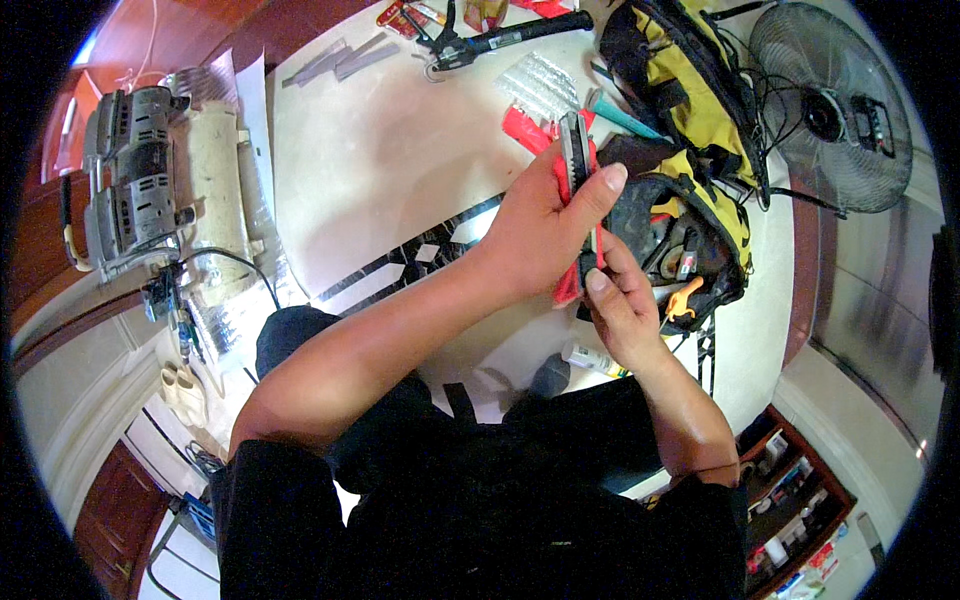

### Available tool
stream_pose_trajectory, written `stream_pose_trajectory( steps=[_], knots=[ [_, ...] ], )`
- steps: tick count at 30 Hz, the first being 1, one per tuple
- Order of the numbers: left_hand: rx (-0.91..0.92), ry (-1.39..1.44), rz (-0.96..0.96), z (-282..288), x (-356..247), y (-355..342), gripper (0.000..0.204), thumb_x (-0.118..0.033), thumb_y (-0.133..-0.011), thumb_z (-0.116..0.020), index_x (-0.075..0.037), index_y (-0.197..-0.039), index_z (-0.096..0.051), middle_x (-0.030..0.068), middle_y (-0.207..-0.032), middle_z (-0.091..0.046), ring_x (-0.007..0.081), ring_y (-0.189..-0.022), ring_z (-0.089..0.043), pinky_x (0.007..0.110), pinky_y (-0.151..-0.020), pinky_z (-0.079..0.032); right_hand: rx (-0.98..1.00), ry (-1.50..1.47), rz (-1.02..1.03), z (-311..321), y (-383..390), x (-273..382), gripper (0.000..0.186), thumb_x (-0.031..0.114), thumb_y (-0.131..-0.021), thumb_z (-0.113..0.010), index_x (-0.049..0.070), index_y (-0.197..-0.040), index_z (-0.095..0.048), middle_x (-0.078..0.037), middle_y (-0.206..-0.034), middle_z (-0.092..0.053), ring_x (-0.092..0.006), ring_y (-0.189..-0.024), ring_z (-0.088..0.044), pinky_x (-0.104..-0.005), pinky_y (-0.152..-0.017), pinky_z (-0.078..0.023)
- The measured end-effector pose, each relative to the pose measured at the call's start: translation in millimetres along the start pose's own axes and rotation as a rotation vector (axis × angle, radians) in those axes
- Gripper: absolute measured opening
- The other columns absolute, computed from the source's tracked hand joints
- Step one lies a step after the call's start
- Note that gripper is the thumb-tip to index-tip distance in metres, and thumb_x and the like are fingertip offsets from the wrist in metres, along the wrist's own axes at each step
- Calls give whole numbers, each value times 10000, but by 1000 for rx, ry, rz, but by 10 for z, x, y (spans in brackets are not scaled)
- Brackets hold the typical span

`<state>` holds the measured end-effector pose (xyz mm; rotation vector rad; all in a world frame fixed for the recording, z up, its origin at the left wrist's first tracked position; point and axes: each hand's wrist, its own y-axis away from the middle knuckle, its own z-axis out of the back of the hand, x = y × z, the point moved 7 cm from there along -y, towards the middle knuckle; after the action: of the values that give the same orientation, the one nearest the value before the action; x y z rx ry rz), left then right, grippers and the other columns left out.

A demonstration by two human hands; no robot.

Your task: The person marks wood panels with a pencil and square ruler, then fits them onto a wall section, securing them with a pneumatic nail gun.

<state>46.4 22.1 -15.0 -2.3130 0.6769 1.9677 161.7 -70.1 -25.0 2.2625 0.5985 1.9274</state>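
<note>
Tool bag (680, 165) on pale floor (370, 130)

We look down from the person's head, through the left one of two fisheye cameras worn side by side. The view faces steeply downward, over the black shirt (490, 510) at the lower edge, to the left hand (530, 225) and right hand (628, 312) near the middle, close below us, with the pale floor (390, 130) farther off. Upright and unmirrored, it reaches wide and curved, from a grey machine (135, 180) at left to a fan (825, 115) at right.
</note>
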Motion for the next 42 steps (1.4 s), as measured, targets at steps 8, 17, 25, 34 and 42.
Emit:
stream_pose_trajectory(
  steps=[8,17,25,34,42],
  knots=[
    [167,-221,-49,-61,32,2,425,-456,-1081,-494,-37,-1102,-569,41,-881,-579,152,-846,-540,352,-784,-485,41,-134,-62,89,114,-83,476,312,-1093,-500,0,-1444,-427,-75,-1223,-608,-146,-1133,-578,-329,-963,-483],
    [208,-344,14,-86,134,14,457,-415,-1096,-461,21,-1094,-597,114,-909,-671,227,-878,-640,371,-817,-524,-41,-177,17,108,6,81,514,295,-1091,-519,29,-1502,-367,-75,-1027,-638,-164,-851,-634,-315,-796,-537],
    [149,-518,56,200,273,-158,369,-298,-1088,-520,-28,-1303,-648,44,-786,-637,131,-716,-586,311,-684,-510,-254,-124,-144,642,-105,-127,354,339,-1102,-502,39,-1290,-509,-77,-966,-666,-131,-705,-636,-266,-657,-533],
    [160,-476,256,264,503,-117,354,-280,-1074,-543,-27,-1295,-655,82,-851,-672,146,-720,-611,299,-677,-524,-288,139,-116,720,-190,-173,316,231,-1080,-545,58,-1337,-484,-61,-984,-650,-90,-633,-586,-254,-538,-460],
    [223,-688,225,299,815,-69,361,-300,-1070,-534,-19,-1246,-675,73,-823,-676,151,-701,-612,321,-665,-525,-304,391,-4,607,-165,-249,291,293,-1018,-660,48,-1164,-603,-118,-816,-658,-212,-742,-683,-382,-651,-543]
  ],
)
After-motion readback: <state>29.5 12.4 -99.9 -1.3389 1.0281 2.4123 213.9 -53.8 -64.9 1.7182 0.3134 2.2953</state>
